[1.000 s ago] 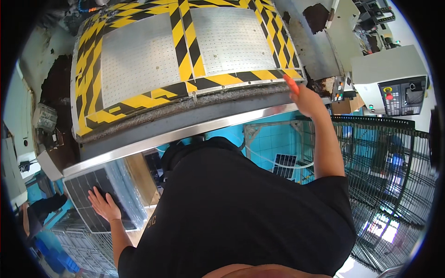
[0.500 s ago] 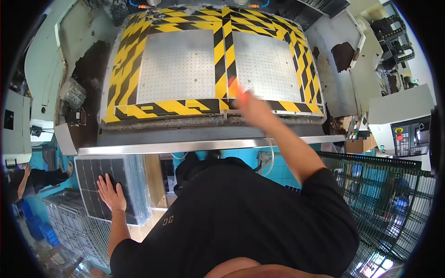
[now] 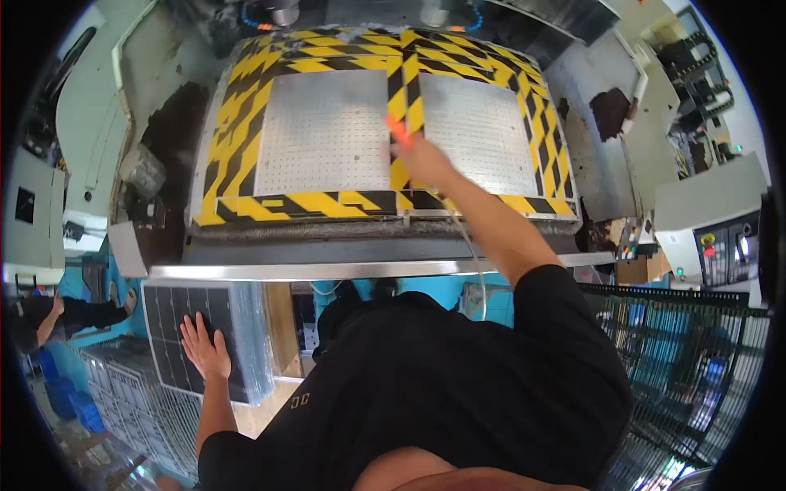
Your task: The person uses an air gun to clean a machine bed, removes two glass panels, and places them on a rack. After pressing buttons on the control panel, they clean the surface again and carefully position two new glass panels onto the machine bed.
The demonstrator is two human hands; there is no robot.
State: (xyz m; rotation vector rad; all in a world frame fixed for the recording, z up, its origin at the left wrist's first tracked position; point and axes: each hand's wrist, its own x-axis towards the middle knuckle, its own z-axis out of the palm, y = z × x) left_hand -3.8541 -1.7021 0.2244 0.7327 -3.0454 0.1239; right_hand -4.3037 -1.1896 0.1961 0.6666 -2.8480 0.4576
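My right hand [image 3: 427, 166] is closed round an orange air blow gun [image 3: 398, 131], blurred by motion, and a pale hose [image 3: 475, 254] trails from it. It hovers over the yellow-and-black striped tape [image 3: 415, 110] between two perforated metal plates, the left plate [image 3: 319, 135] and the right plate [image 3: 479, 123]. My left hand [image 3: 206, 350] lies flat, fingers spread, on a dark panel with pale grid lines [image 3: 168, 327]. That panel tops a stack with clear bluish wrap [image 3: 255, 344] along its side.
A metal rail [image 3: 368, 271] crosses the machine's front edge. Spindles [image 3: 282, 12] hang at the back. A control panel [image 3: 725, 250] stands at the right, above slotted racks [image 3: 679, 352]. Crates [image 3: 123, 389] and another person [image 3: 57, 319] are at the left.
My right hand has moved farther in and to the left over the machine bed with the air blow gun. The view has shifted slightly; my left hand stays on the panel.
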